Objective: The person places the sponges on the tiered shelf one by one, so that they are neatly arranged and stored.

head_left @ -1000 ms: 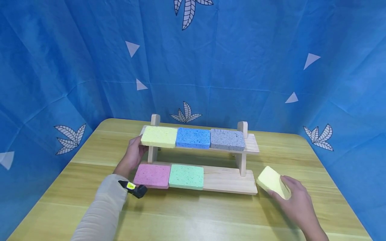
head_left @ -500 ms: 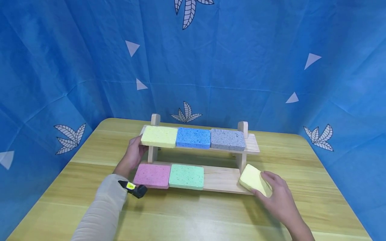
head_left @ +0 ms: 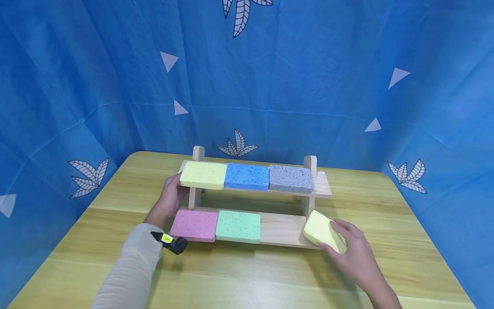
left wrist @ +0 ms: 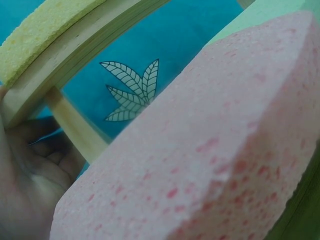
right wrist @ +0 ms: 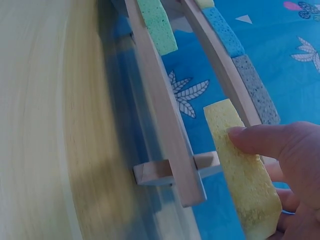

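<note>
A two-tier wooden shelf (head_left: 285, 227) stands on the table. My left hand (head_left: 171, 197) grips the left end of its upper board, with fingers curled beneath the wood in the left wrist view. Between thumb and fingers, my right hand (head_left: 355, 253) holds a pale yellow sponge (head_left: 323, 231), tilted, above the lower board's right end. In the right wrist view this sponge (right wrist: 242, 175) is apart from the board. The upper board carries a yellow sponge (head_left: 203, 174), a blue sponge (head_left: 247, 176) and a grey sponge (head_left: 291, 178). A pink sponge (head_left: 194, 224) and a green sponge (head_left: 238, 226) lie on the lower board.
The light wooden table (head_left: 247, 279) extends around the shelf. Behind and at both sides hangs a blue curtain (head_left: 308, 86) with leaf patterns. A shelf upright (head_left: 307, 206) rises just behind the held sponge. A black wrist camera (head_left: 170, 241) sits near the pink sponge.
My right hand has carried the pale yellow sponge left, from beside the shelf to over the lower board's right end, slowing in the last half second. My left hand stays put.
</note>
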The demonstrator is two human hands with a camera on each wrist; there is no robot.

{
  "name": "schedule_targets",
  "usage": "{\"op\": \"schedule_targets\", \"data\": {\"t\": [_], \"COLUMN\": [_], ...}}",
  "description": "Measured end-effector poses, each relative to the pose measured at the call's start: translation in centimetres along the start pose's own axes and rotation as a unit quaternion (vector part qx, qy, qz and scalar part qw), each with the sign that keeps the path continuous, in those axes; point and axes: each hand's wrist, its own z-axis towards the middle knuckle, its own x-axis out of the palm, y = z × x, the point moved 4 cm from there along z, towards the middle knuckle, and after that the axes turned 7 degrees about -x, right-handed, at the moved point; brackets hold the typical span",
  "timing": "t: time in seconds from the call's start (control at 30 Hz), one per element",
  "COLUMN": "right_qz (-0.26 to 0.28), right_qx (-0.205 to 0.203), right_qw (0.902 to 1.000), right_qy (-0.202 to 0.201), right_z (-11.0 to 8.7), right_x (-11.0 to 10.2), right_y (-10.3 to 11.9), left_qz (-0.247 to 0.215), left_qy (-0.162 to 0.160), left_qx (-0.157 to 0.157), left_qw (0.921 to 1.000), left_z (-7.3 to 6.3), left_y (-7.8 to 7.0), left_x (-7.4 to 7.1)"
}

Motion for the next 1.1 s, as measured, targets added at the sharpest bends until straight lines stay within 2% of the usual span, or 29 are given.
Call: {"op": "schedule_targets", "data": {"t": [0.17, 0.4, 0.67, 0.83, 1.1], "right_qz": [0.010, 0.031, 0.058, 0.066, 0.075], "right_qx": [-0.006, -0.011, -0.072, -0.095, -0.104], "right_qw": [0.9999, 0.9980, 0.9935, 0.9889, 0.9809], "right_qy": [0.009, 0.053, 0.065, 0.093, 0.146], "right_z": [0.3, 1.1, 2.2, 3.0, 4.0], "right_x": [0.7, 2.2, 3.6, 4.3, 5.4], "right_y": [0.6, 1.9, 3.0, 3.2, 3.4], "left_qz": [-0.004, -0.003, 0.002, 0.013, -0.036], "left_qy": [-0.001, 0.001, -0.002, -0.001, 0.003], "left_qx": [-0.001, 0.005, 0.002, -0.002, 0.013], "left_qw": [1.0000, 1.0000, 1.0000, 0.9999, 0.9993], "left_z": [0.0, -0.1, 0.0, 0.1, 0.1], "left_y": [0.0, 0.0, -0.1, -0.1, 0.1], "left_x": [0.0, -0.1, 0.0, 0.1, 0.1]}}
